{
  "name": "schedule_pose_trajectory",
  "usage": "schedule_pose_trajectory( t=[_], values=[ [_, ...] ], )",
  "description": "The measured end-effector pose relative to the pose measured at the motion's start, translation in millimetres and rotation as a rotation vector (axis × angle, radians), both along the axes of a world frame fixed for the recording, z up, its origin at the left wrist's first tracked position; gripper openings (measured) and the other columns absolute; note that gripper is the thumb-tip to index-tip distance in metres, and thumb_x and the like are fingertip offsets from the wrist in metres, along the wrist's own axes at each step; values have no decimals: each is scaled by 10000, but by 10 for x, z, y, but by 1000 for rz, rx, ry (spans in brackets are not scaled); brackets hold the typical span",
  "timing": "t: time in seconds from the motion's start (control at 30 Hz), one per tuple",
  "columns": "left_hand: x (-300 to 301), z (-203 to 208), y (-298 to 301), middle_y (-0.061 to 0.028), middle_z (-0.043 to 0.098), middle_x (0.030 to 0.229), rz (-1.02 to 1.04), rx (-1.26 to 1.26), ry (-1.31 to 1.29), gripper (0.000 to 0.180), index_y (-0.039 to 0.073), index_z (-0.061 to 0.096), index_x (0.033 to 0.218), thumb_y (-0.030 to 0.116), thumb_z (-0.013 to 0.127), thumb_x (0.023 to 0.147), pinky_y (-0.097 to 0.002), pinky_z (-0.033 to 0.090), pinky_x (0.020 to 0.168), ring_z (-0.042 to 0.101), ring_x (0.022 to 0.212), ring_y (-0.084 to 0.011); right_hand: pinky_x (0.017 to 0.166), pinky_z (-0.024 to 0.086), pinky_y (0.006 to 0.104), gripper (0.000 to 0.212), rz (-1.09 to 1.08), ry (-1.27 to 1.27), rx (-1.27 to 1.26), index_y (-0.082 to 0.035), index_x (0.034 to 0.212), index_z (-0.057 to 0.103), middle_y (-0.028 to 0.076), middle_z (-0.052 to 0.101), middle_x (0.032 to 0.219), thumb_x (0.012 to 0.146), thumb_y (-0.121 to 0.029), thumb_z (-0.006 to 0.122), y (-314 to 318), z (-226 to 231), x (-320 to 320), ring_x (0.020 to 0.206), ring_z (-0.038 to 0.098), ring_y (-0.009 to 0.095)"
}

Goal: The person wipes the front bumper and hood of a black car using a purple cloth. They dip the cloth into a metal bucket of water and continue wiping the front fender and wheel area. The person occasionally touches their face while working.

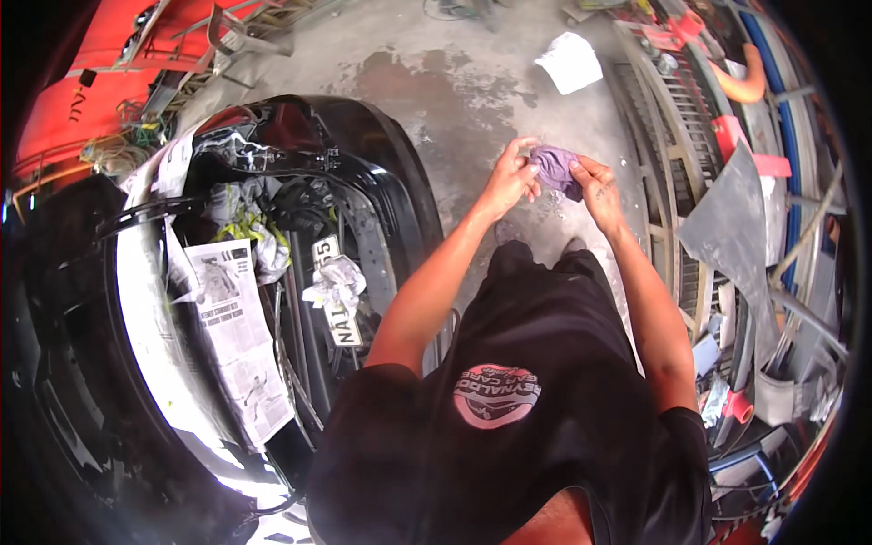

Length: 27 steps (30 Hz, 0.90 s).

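Observation:
A crumpled purple sheet (556, 171), cloth-like, is stretched between my two hands in front of me, over the floor. My right hand (597, 189) pinches its right edge between thumb and fingers. At its left edge, the curled fingers of my left hand (510, 182) hold it, with the index finger raised. Left of me lies a black car body part (386, 173), its opening lined with newspaper (238, 336). Inside it are a white plate (345, 329) and crumpled paper (338, 283).
A white sheet (570, 63) lies on the stained concrete floor (472, 54). Along the right stands a metal rack (668, 136) with an orange curved tube (747, 77), a grey panel (729, 213) and other parts. Red panels (91, 54) and metal frames stand at far left.

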<state>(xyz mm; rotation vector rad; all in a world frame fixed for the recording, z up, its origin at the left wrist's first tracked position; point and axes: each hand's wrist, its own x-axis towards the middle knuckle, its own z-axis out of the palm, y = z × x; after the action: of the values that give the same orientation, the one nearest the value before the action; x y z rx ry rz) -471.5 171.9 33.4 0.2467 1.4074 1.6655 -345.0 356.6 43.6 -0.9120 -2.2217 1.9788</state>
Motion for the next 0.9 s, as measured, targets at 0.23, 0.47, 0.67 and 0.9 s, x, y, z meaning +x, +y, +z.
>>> schedule_pose_trajectory(
  t=[0.23,0.47,0.67,0.9],
  values=[
    [-178,-153,-179,-132,654,1171,205,-133,-25,433,24,481,1439,188,627,1065,-353,623,693,694,934,-199,660,502,373,331,58,-61,227,19,1131,754,103,692,810,1067,-282,634,-31,210,-593,675,586,140],
    [-611,-204,76,-143,658,1238,346,-391,255,382,16,669,1330,166,738,986,-376,595,877,662,1124,-242,676,463,350,239,258,187,578,17,984,670,82,571,728,1088,-184,593,105,-447,-1333,719,547,161],
    [-830,190,332,-154,667,1243,599,-664,621,283,-12,756,1192,169,729,977,-351,541,882,680,1060,-280,733,508,401,264,424,103,157,3,1015,653,142,649,845,1097,-235,573,481,-163,-2101,772,616,222],
    [-894,246,511,-58,665,1247,868,-339,316,342,26,666,1332,263,633,1087,-260,482,946,621,1121,-133,735,472,295,293,731,209,-258,9,1057,687,1,658,847,1094,-271,608,396,100,-2794,806,565,94]
  ],
)
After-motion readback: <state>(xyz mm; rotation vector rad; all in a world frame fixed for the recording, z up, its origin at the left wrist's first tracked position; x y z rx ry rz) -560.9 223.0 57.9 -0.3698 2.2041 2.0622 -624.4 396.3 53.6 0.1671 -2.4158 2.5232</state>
